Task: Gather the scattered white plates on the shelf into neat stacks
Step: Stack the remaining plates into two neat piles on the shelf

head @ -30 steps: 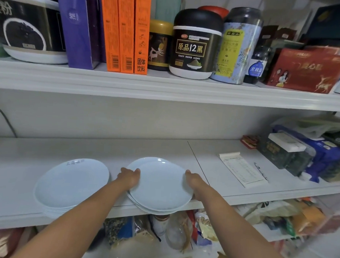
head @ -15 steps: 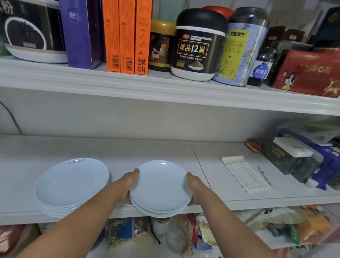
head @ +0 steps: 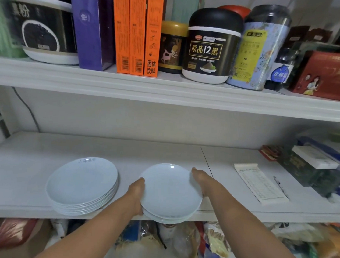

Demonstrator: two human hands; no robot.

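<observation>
Your left hand (head: 137,194) and right hand (head: 200,179) clasp the small stack (head: 170,192) by its sides; the tall stack (head: 81,185) sits just leftward (left hand nearer).

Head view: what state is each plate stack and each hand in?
left plate stack: neat, resting on the shelf, untouched.
right plate stack: aligned, held at both sides, overhanging the shelf's front edge.
left hand: grips its left rim.
right hand: holds its right rim.
</observation>
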